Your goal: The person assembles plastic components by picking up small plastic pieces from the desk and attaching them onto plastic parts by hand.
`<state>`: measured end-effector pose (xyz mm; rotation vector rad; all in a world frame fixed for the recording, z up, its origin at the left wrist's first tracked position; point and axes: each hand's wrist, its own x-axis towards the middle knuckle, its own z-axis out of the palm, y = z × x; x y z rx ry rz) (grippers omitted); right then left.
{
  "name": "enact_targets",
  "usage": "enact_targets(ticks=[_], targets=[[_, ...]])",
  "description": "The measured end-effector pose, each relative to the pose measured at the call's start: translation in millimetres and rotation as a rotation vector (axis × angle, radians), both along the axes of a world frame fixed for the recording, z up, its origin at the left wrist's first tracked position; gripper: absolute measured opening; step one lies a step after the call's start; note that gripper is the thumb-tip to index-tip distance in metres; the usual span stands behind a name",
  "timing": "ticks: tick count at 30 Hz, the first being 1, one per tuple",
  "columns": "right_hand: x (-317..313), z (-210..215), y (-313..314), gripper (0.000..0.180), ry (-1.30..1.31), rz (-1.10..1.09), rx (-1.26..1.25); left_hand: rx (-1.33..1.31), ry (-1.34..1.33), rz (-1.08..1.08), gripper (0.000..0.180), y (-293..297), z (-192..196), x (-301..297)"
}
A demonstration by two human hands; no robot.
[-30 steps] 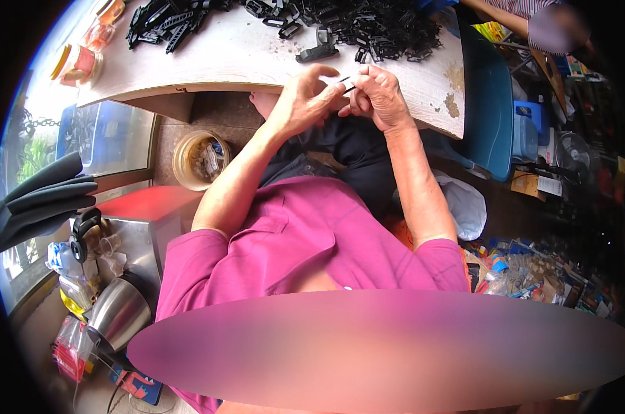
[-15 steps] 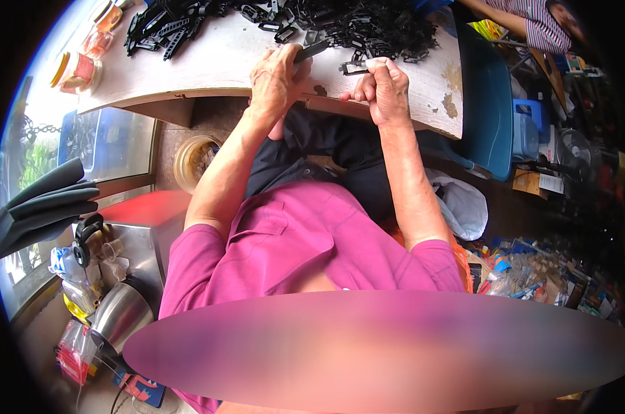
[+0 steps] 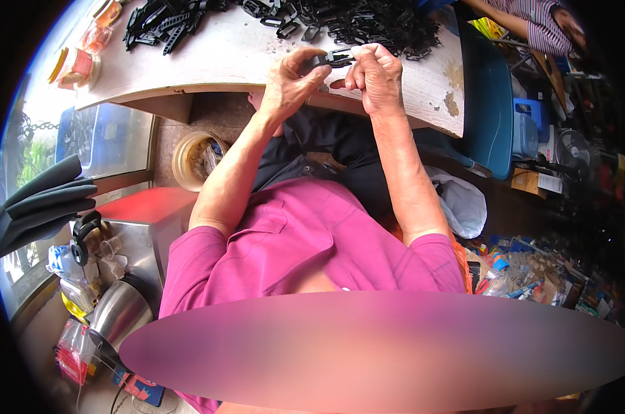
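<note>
The two hands meet above the front part of the white table (image 3: 216,65), near its edge. The left hand (image 3: 285,86) grasps a dark part (image 3: 316,63), which lies between the thumb, on the near side, and the bent fingers, on the far side; its end comes out from the fingertips toward the right. The right hand (image 3: 381,76) pinches a small black frame (image 3: 339,56) by its right end, between the thumb and the index finger, while its other fingers are curled and are not on the frame. So the frame lies in the gap between the two hands, pointing to the left, and its left end touches or overlaps the dark part; I cannot tell whether they are joined. Both pieces are held over the tabletop. Beyond the hands, a heap of black frames (image 3: 385,31) lies on the table, and farther to the left there is a group of long black strips (image 3: 167,24). Below the table, at left, stands a round bucket (image 3: 181,162) with some waste inside.
</note>
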<state>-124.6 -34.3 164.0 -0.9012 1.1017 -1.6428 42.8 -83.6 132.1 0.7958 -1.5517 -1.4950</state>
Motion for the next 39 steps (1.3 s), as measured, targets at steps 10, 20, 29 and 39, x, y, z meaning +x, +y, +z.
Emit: enact_targets(ticks=[10, 20, 29, 39], targets=[[6, -4, -1, 0.015, 0.029, -0.019, 0.003, -0.094, -0.124, -0.038, 0.030, -3, 3, 4], [16, -7, 2, 0.016, -0.029, -0.073, 0.050, -0.085, -0.134, 0.175, 0.027, 3, 9, -7], [13, 2, 17, 0.029, -0.004, 0.075, 0.262, 0.321, 0.208, 0.160, 0.010, 20, 12, -7], [4, -8, 36, 0.028, 0.051, -0.032, 0.152, 0.338, 0.259, -0.010, 0.014, 31, 13, -26]])
